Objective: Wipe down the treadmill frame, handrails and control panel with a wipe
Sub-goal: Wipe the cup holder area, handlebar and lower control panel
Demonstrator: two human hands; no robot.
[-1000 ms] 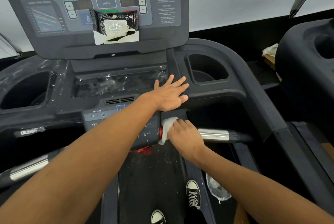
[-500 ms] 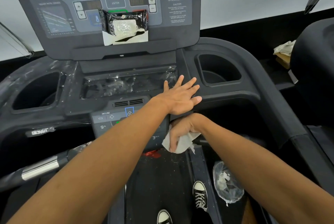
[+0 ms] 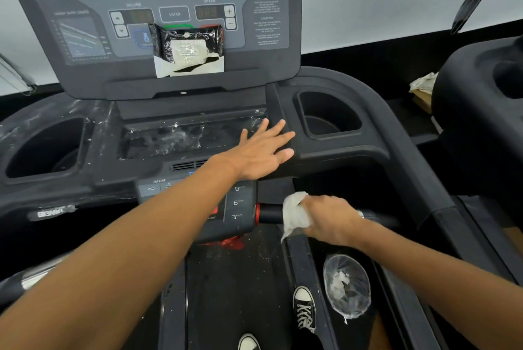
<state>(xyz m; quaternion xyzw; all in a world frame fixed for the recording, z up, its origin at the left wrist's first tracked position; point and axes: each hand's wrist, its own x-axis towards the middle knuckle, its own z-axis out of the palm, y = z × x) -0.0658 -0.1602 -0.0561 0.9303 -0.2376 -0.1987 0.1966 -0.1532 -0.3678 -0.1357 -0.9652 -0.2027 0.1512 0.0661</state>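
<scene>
My right hand (image 3: 331,219) has its fingers curled round the crumpled white wipe (image 3: 295,215), clamped on the black right handrail bar (image 3: 268,214). Farther up, my left hand (image 3: 261,151) lies flat, fingers spread, on the dark console ledge (image 3: 339,151). Beyond, the smeared tray (image 3: 186,137) and grey control panel (image 3: 175,14) look undone, I judge.

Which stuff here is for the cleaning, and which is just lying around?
For the cleaning:
wipe, held by the right hand
handrail
control panel
wipe pack
left hand, resting on the frame

Just lying around:
plastic bag
cloth
</scene>
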